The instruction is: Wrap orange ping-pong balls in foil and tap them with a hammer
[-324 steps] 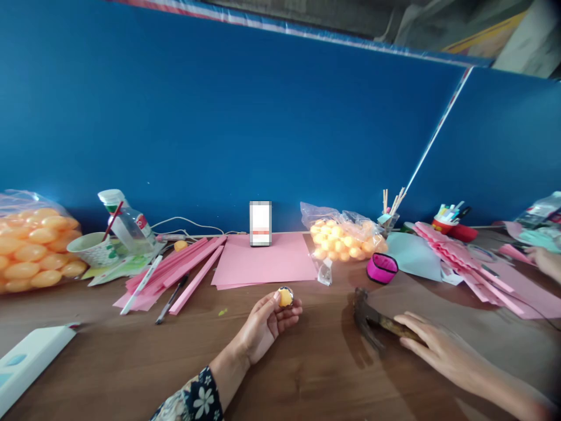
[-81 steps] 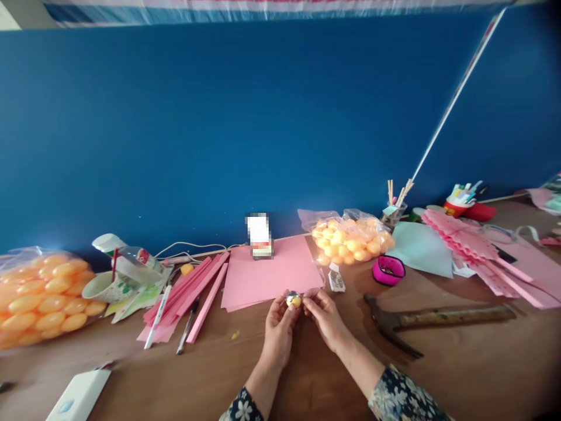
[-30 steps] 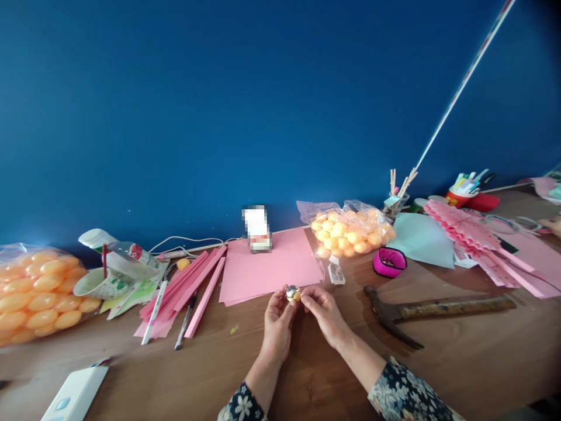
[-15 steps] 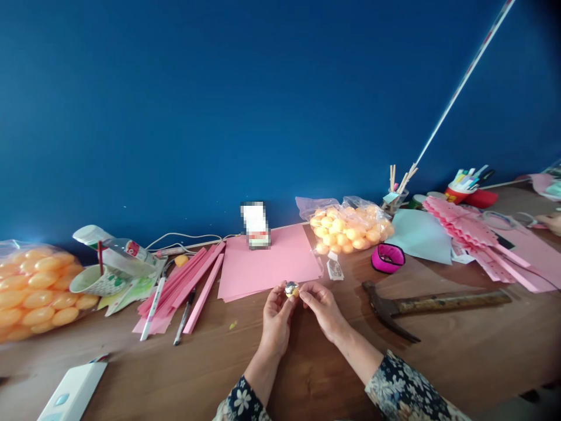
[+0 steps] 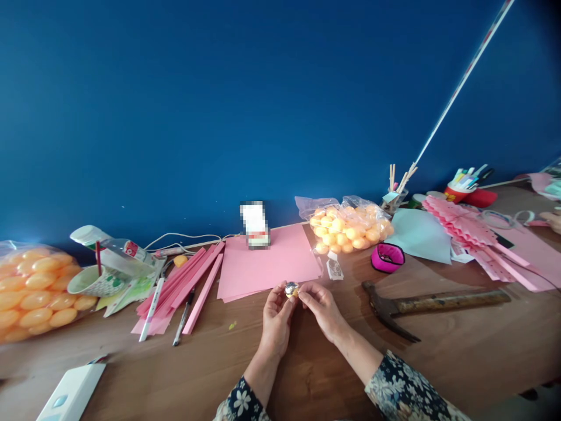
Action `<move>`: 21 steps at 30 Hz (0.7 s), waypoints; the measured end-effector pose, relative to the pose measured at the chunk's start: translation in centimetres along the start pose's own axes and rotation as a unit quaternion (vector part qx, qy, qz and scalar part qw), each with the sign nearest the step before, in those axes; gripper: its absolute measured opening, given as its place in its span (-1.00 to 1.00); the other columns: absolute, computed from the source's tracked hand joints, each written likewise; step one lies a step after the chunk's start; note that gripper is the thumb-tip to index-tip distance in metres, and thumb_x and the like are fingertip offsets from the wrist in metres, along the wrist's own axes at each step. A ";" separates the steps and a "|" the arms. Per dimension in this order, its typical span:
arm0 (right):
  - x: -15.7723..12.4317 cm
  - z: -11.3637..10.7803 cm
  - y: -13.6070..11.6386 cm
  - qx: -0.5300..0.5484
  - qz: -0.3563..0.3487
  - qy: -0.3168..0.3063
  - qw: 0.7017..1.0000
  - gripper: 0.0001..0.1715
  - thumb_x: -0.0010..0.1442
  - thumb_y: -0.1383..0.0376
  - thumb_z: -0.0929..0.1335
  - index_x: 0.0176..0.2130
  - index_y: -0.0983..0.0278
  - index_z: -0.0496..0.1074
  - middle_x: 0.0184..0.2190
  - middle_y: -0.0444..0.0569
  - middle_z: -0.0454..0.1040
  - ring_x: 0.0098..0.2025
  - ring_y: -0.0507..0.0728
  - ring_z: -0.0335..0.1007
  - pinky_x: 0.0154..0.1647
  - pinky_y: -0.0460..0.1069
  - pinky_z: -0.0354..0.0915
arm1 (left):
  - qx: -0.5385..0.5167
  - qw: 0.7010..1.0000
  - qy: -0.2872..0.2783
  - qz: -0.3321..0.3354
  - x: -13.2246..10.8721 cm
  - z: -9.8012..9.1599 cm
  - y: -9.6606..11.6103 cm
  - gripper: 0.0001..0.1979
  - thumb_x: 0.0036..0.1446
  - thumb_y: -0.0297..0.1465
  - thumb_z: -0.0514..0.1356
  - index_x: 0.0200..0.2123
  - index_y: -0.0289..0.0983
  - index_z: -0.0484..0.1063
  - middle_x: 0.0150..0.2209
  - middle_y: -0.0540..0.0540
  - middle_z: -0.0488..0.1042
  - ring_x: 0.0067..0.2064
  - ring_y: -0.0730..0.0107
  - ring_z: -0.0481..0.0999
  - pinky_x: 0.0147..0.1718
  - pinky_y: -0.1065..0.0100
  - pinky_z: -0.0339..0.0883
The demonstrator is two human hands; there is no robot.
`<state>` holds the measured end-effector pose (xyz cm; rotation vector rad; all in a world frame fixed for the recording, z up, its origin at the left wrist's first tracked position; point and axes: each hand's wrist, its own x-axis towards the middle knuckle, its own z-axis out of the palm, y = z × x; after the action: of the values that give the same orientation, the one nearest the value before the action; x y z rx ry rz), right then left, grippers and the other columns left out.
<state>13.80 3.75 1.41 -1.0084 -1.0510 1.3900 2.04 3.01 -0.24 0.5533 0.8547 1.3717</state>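
Observation:
A small orange ball with a shiny silver top sits at my fingertips, just above the brown table. My left hand grips it from the left between thumb and fingers. From the right, the thumb and fingertips of my right hand pinch at its edge. My fingers hide part of the ball, and I cannot make out whether the silver is foil or metal. Beyond my hands lie pink paper sheets, close to the fingertips of my left hand.
A claw hammer lies to the right, below a magenta fabric band. Bags of orange balls stand at the back and far left. Pink strips, pens and a paper cup are left. Another person's hand shows at the right edge.
Almost nothing differs. My hands keep their hold on the ball, and the right fingertips have shifted very slightly left. The camera view has moved a touch.

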 end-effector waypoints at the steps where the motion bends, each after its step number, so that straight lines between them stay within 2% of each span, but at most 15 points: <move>1: 0.0 0.0 0.0 -0.003 -0.002 -0.001 1.000 -0.88 0.06 0.26 0.37 -0.43 0.28 0.39 -0.51 -0.16 0.35 -0.49 -0.02 0.16 -0.43 -0.11 0.15 | -0.001 1.000 -0.001 0.001 0.0 0.0 0.0 -0.60 -0.09 -0.45 0.28 -0.11 -0.22 0.34 -0.12 -0.12 0.44 -0.07 0.34 0.41 0.00 0.26 0.19; 21: 0.1 0.0 0.3 -0.030 -0.006 0.005 1.000 -0.83 0.05 0.21 0.36 -0.43 0.29 0.40 -0.50 -0.13 0.39 -0.49 0.00 0.19 -0.44 -0.09 0.18 | 0.004 1.000 0.001 0.006 -0.1 0.1 0.1 -0.61 -0.10 -0.45 0.28 -0.12 -0.22 0.36 -0.12 -0.11 0.45 -0.06 0.32 0.41 -0.02 0.28 0.22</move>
<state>13.74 3.81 1.13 -1.0488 -1.0947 1.3488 2.06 2.93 -0.03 0.5642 0.8611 1.3808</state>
